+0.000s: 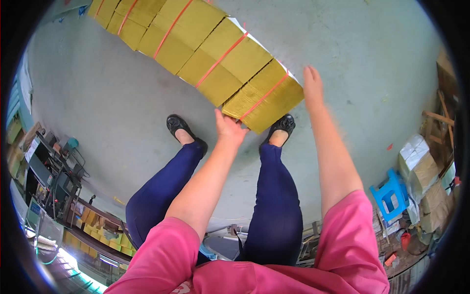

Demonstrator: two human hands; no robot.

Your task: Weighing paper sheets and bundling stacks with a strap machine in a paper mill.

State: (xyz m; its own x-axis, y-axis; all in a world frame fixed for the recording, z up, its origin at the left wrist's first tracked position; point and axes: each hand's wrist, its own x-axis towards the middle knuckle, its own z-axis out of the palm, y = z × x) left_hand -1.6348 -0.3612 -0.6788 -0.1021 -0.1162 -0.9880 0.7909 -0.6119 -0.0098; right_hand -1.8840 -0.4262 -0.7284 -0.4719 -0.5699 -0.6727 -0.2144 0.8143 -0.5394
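Bundles of yellow sheets (210,54) stand side by side in a row above the floor, running from near the middle of my view to the far left, where the row leaves it. I make out a red band (264,102) around the nearest bundle, with similar bands across those behind it. White edges (262,41) show along the row's right side.

The left hand (231,128) is at the near left corner of the closest bundle, its thumb and fingers spread apart along the lower edge; some fingertips are hidden, so I cannot tell whether it grips. I see the right hand (313,88) at the right end of that bundle, fingers outstretched and pointing far, not curled around anything. Whether its palm touches the yellow side, I cannot tell.

Nearer to me are two black shoes (178,125) on the grey floor (352,39), one left of the left hand, the other partly behind the bundle's near corner. Dark blue trousers (276,210) and a pink shirt (254,279) fill the near middle. To the right I have a blue plastic stool (390,196) beside wrapped packs (421,169); to the left, dark machinery (58,171), with yellow stacks (105,235) on a shelf nearer.
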